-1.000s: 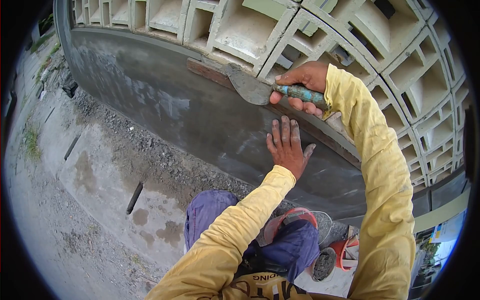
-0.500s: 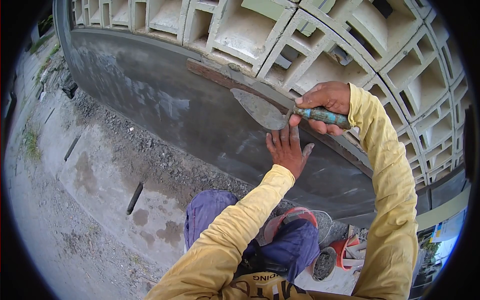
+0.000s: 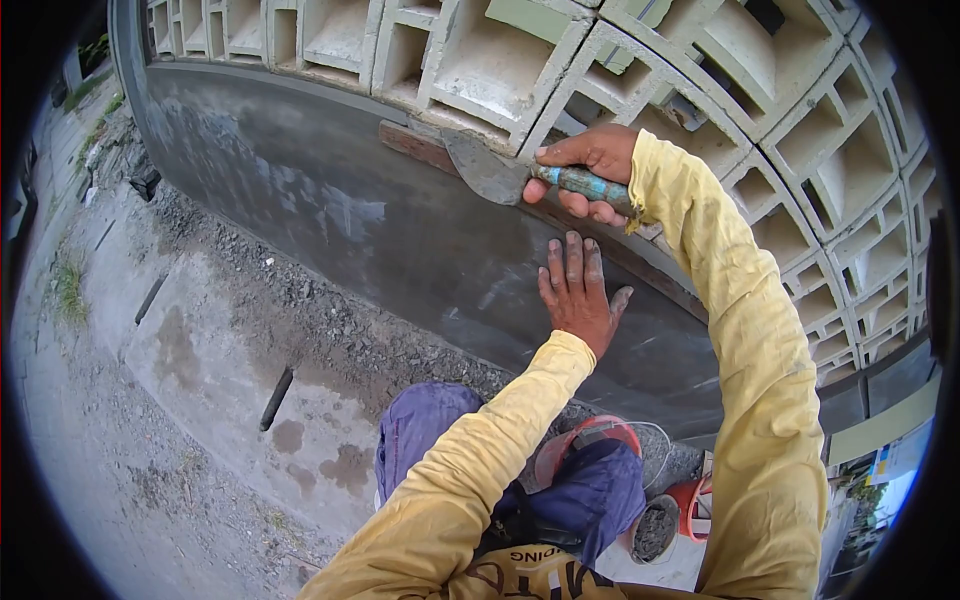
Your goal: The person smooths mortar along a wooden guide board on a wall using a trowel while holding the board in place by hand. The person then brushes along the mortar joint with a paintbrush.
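My right hand (image 3: 605,155), gripping a grey metal trowel (image 3: 488,172), has moved up-left. Tilting could gouge the smooth grey plaster (image 3: 420,250) near my open left hand (image 3: 580,310).

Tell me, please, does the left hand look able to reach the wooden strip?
Probably yes: the left hand is spread open just below the wooden strip, with nothing visible between them.

The yellow shirt (image 3: 522,572) has dark lettering (image 3: 535,554) and 2 wrinkled sleeves (image 3: 765,340), the trousers (image 3: 425,422) purple.

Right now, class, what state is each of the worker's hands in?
Left hand: open, fingers slightly spread, laid against the gray wall.
Right hand: closed around the handle of a trowel.
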The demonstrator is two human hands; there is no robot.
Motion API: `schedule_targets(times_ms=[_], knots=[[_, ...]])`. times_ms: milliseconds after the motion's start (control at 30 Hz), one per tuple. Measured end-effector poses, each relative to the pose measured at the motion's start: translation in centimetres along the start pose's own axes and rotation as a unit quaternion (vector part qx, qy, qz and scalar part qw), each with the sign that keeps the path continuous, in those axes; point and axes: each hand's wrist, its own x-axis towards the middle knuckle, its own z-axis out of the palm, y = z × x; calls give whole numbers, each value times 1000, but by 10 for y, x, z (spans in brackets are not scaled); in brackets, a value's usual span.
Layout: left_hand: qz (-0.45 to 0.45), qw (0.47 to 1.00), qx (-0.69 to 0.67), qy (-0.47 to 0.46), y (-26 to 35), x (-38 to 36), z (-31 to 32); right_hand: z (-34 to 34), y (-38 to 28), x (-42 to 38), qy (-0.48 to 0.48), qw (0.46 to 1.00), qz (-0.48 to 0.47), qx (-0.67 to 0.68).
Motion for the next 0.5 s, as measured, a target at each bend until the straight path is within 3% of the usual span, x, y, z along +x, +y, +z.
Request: schedule_targets(times_ms=[133,367,500], knots=[[2,1000,3,4,1,0,1,3,-13,6,-2,1000,25,-18],[4,1000,-3,-5,-1,-1,2,-8,9,-15,-107,994,13,-1],[-1,1000,-4,-9,0,-1,1,-5,36,-31,-32,997,-64,21]])
